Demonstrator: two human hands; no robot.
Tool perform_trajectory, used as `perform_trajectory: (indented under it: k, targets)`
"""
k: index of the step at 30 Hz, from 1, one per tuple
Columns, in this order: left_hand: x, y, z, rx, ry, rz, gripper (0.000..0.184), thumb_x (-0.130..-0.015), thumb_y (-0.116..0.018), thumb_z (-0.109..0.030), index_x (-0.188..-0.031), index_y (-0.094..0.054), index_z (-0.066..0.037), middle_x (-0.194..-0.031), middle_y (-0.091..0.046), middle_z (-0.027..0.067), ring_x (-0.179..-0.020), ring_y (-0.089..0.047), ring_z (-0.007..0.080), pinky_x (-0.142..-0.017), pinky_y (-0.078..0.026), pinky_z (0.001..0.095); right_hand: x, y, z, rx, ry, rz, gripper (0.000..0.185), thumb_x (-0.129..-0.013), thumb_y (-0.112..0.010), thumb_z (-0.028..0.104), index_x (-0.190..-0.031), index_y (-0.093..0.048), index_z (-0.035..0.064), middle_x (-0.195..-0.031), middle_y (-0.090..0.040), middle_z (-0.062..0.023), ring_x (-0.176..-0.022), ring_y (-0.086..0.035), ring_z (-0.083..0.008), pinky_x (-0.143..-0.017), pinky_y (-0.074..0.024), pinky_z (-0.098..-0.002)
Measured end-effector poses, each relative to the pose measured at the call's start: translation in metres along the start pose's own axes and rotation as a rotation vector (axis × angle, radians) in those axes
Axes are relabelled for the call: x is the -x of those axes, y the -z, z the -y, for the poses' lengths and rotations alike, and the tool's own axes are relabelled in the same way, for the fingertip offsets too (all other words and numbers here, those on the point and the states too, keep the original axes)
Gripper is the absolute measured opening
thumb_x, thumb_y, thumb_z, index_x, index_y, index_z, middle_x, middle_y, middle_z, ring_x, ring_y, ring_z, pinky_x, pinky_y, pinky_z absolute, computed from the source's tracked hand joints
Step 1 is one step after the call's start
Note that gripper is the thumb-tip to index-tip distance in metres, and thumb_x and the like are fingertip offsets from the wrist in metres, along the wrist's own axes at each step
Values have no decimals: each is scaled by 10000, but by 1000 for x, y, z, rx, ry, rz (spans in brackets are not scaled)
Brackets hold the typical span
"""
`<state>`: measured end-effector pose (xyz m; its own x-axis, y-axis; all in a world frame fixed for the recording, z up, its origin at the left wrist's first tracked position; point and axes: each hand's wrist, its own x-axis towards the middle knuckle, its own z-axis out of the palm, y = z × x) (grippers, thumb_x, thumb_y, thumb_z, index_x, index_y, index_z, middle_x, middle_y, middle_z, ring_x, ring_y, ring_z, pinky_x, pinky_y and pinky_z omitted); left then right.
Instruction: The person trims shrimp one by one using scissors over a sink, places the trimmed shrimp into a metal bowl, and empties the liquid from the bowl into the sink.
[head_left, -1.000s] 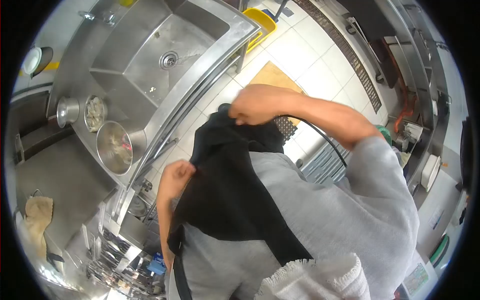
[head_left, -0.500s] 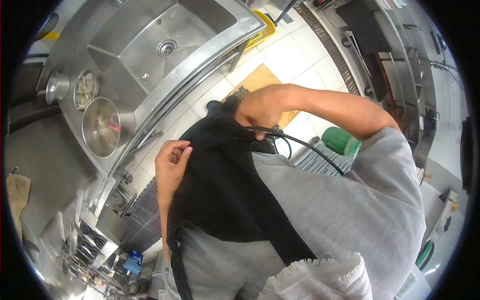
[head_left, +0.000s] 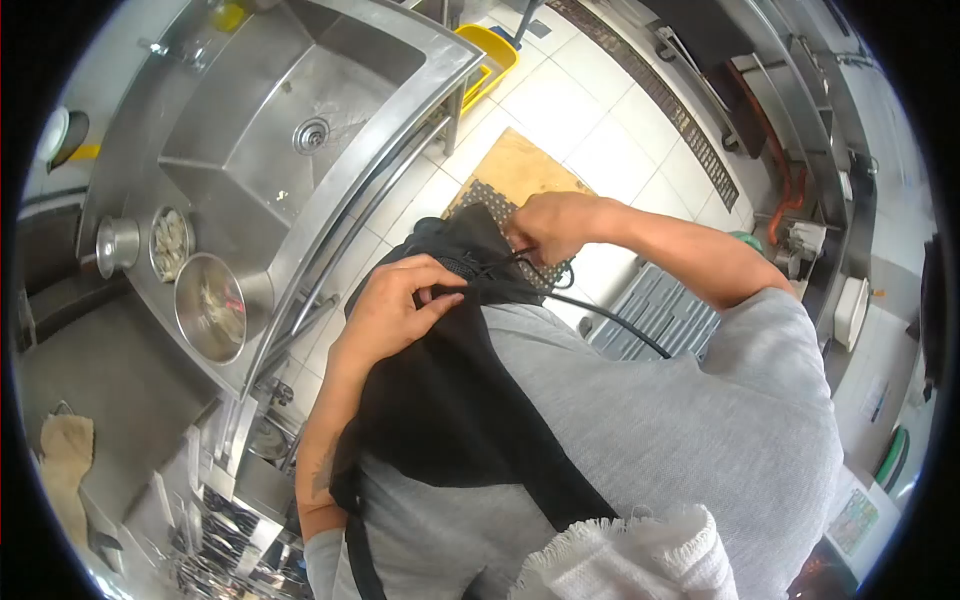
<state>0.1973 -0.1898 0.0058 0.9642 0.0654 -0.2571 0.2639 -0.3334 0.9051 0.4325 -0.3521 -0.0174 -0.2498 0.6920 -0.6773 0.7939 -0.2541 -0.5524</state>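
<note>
A black apron [head_left: 440,410] covers the front of my grey shirt. At its waist, thin black apron strings [head_left: 600,310] run across; one loops below my right hand and another stretches back to the right side of my body. My left hand [head_left: 395,305] is closed, thumb and fingertips pinched at the apron's waist where a string passes. Farther right, my right hand [head_left: 560,225] is curled closed around a black string, its fingertips partly hidden. Between both hands the strings cross in a dark tangle. A frayed white cloth [head_left: 630,555] hangs over the apron strap.
To the left is a steel sink [head_left: 250,140], with a large metal bowl [head_left: 215,310] and smaller metal containers on its ledge. A yellow bucket [head_left: 490,65] and a wooden board [head_left: 520,165] are on the tiled floor ahead. Steel shelving stands at right.
My left hand has moved right and up from the apron's side to its waist and now pinches there. My right hand has moved slightly right, drawing a string with it.
</note>
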Motion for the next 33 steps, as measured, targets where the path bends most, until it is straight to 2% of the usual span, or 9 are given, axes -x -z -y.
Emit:
perform_trajectory:
  k: [3,6,14,16,20,23,29,31,33]
  targets:
    - [-2,1,5,12,-14,98,293,-807,-771,0,-1097,-770,-41,-873,-689,81,-676,-595,152,-624,-471,291,18,1,-25,-116,-80,-104,241,-856,-687,152,-1051,-654,15,-944,-728,-119,-817,-687,-308,-697,-525,-411]
    - [-8,5,-6,-41,17,191,321,-848,-729,-17,-1163,-759,-69,-887,-696,121,-758,-645,214,-695,-497,330,26,2,-46,-984,-218,-49,331,-889,-688,202,-1156,-617,20,-983,-703,-73,-879,-693,-172,-710,-561,-323]
    - [-64,-47,-15,-248,-90,539,493,-972,-602,-132,-1462,-552,-122,-1181,-667,249,-1068,-649,381,-985,-485,453,-4,62,-54,-1183,86,89,542,-909,-761,243,-1362,-554,30,-1130,-712,-114,-868,-682,-132,-702,-556,-254]
    - [-75,-69,0,13,-244,529,559,-997,-606,-148,-1532,-449,-109,-1310,-609,257,-1077,-641,388,-983,-486,427,-5,77,-29,-1138,345,81,458,-919,-767,273,-1270,-643,6,-1096,-742,-92,-827,-679,-125,-677,-539,-243]
    - [-47,-15,-26,-206,-252,725,423,-1018,-581,-271,-1375,-601,-44,-1517,-494,221,-1308,-559,388,-1095,-449,432,-3,73,24,-489,86,52,256,-913,-758,260,-942,-776,6,-792,-752,-71,-776,-707,-142,-692,-547,-292]
    - [-9,55,-18,14,49,393,275,-948,-714,-219,-1127,-749,-13,-1108,-763,144,-1040,-728,281,-949,-534,364,25,60,50,-159,11,118,180,-882,-749,204,-932,-773,33,-778,-749,-94,-782,-725,-226,-683,-555,-343]
    - [-18,37,-6,55,-27,135,425,-903,-756,-161,-1303,-673,-42,-1207,-723,90,-1115,-657,206,-953,-496,345,42,0,68,302,50,-35,109,-806,-753,147,-870,-775,62,-803,-747,-115,-834,-736,-272,-711,-564,-390]
    - [-36,13,1,47,-58,169,423,-898,-754,-156,-1305,-680,-67,-1203,-722,93,-1109,-649,218,-936,-498,348,41,3,62,74,67,8,97,-811,-725,97,-888,-761,50,-822,-746,-122,-867,-739,-289,-749,-574,-403]
    - [-51,-19,27,-216,-376,195,407,-883,-751,-134,-1285,-695,-117,-1167,-727,93,-1075,-619,253,-947,-492,361,42,12,34,-829,-78,-138,161,-814,-693,43,-967,-743,37,-909,-751,-137,-877,-735,-311,-753,-572,-401]
